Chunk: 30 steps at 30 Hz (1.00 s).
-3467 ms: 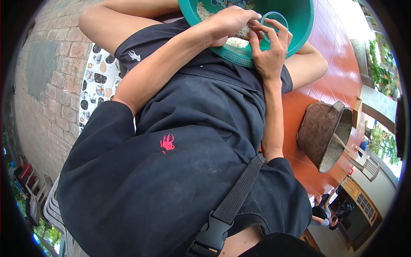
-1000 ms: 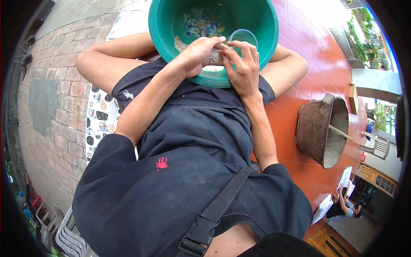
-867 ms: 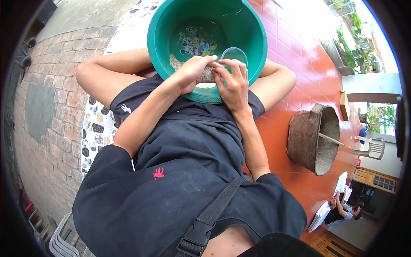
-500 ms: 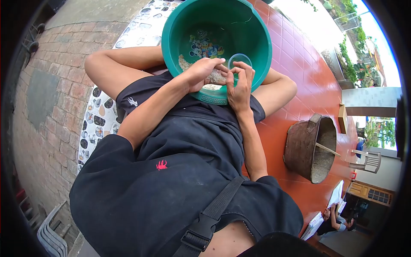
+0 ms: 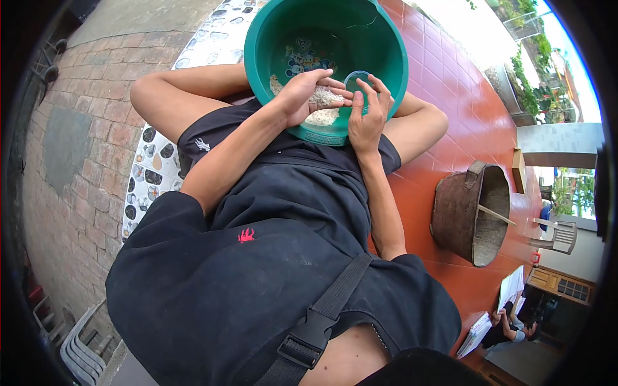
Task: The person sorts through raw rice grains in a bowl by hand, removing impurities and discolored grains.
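My left hand (image 5: 302,96) is palm up over the near side of a green plastic basin (image 5: 393,64), cupping a small heap of rice grains (image 5: 324,96) on its palm and fingers. Just to the right is my right hand (image 5: 368,119), raised with fingers apart and nothing visible in it. Its fingers partly cover a clear round container (image 5: 356,76) inside the basin. Pale rice (image 5: 322,118) lies low in the basin below my left hand. Browner grains (image 5: 275,85) rest by the left wall. The basin sits between my crossed legs.
On the red tiled floor to the right stands a worn brown tub (image 5: 454,212) with a stick (image 5: 496,214) in it. Farther back, a person (image 5: 508,331) holds papers, near a chair (image 5: 563,237). Stacked chairs (image 5: 84,350) stand at lower left, beside brick paving.
My right hand has drawn back from my left palm, and its fingers have straightened. My left hand has opened flatter, showing more of the rice.
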### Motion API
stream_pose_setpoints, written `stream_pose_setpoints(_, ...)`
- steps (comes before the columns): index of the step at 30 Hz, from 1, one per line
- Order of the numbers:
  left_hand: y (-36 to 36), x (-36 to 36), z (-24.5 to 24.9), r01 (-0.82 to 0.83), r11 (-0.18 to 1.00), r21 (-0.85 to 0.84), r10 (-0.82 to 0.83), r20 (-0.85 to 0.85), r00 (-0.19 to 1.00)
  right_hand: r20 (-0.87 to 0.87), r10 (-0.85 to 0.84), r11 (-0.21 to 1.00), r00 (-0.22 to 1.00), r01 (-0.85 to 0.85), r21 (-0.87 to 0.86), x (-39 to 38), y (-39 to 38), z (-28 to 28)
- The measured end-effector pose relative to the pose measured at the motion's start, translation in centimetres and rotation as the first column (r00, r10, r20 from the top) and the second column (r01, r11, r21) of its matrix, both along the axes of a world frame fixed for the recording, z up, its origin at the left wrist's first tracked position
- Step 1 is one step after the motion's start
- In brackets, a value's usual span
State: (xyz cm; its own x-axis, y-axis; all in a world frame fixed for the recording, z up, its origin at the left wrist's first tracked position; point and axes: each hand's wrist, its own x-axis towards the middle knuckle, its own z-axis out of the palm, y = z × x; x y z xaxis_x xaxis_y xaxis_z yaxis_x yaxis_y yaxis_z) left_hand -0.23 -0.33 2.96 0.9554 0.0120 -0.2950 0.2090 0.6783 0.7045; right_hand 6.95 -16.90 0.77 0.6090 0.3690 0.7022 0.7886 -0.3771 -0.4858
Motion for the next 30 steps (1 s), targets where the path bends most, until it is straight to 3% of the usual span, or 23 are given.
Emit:
stream_pose_setpoints(2,0.3,0.2,-0.3,-0.183,0.980,-0.078,0.182,-0.014,0.983,-0.002,0.145,0.989,0.989,-0.145,-0.042,-0.3,-0.1,0.4)
stream_pose_setpoints(4,0.4,-0.2,0.3,-0.208,0.974,-0.089,0.210,0.017,0.977,0.040,0.147,0.989,0.988,-0.145,-0.037,-0.7,0.1,0.6)
stream_pose_setpoints(8,0.1,0.0,-0.3,-0.213,0.977,-0.024,0.213,-0.018,0.977,0.029,0.215,0.971,0.976,-0.211,-0.112,-1.1,0.2,0.9)
stream_pose_setpoints(10,0.3,0.1,-0.8,-0.110,0.993,-0.035,0.111,0.019,0.994,0.065,0.226,0.965,0.972,-0.214,-0.151,-1.0,0.2,0.7)
stream_pose_setpoints(25,-0.5,0.0,-0.8,-0.092,0.980,0.177,0.100,-0.032,0.995,0.046,0.254,0.958,0.966,-0.244,-0.149,-0.9,0.3,0.4)
stream_pose_setpoints(29,-0.6,-0.1,-0.5,-0.108,0.987,0.121,0.112,-0.022,0.994,0.030,0.238,0.965,0.971,-0.233,-0.120,-0.8,0.2,0.4)
stream_pose_setpoints(30,-0.4,-0.1,-0.6,-0.081,0.990,0.114,0.084,-0.021,0.996,-0.051,0.239,0.964,0.970,-0.243,-0.104,-0.7,0.1,0.3)
